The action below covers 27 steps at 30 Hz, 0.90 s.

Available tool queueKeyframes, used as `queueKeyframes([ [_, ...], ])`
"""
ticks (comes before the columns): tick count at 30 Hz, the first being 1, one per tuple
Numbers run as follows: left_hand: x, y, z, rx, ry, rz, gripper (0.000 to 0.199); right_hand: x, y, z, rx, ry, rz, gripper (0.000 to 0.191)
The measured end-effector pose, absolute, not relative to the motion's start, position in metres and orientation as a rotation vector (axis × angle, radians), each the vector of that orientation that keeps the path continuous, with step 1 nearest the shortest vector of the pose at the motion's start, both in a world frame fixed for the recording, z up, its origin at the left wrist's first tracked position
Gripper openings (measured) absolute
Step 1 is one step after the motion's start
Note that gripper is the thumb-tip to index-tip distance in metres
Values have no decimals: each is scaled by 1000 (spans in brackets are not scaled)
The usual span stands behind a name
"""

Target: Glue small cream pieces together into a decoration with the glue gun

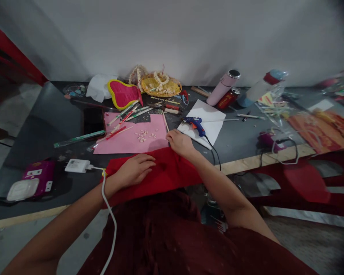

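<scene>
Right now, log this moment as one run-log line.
left hand: resting on red cloth | right hand: at cloth's far edge | glue gun: on white paper | pink sheet: under small pale pieces

A loose, dark maroon garment (pixel 160 236), creased down the front and, in this dim light, perhaps faintly speckled, has a short right sleeve (pixel 263 248) that leaves the forearm (pixel 222 187) and fingers (pixel 173 136) bare.

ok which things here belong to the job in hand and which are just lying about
Likely the job: red cloth, with left hand on it and right hand at its far edge; perhaps glue gun.
Probably just lying about: flask, can, charger.
</scene>
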<state>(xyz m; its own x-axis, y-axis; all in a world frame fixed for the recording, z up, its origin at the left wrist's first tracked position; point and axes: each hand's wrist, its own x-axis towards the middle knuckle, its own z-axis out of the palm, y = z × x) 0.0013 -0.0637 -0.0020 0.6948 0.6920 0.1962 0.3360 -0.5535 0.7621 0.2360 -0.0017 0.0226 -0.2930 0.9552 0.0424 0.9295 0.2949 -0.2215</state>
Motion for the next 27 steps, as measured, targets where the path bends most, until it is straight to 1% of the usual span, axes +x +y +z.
queueKeyframes([
  [3,1,-64,0,2117,773,659,34,232,0,25,-1626,-2434,325,21],
  [6,1,-64,1,2132,778,649,34,225,2,21,-1597,-2523,352,20],
  [12,0,-63,-9,2302,827,650,37,217,9,12,-1670,-2602,315,21],
  [17,0,-63,-7,2541,852,584,33,222,16,17,-1731,-2452,316,22],
  [19,0,-63,-6,2630,851,575,30,219,15,21,-1631,-2430,362,20],
  [23,0,-62,-8,2709,844,567,27,203,9,23,-1327,-2614,470,17],
  [27,0,-62,-10,2726,845,580,27,187,4,20,-1403,-2758,401,19],
])
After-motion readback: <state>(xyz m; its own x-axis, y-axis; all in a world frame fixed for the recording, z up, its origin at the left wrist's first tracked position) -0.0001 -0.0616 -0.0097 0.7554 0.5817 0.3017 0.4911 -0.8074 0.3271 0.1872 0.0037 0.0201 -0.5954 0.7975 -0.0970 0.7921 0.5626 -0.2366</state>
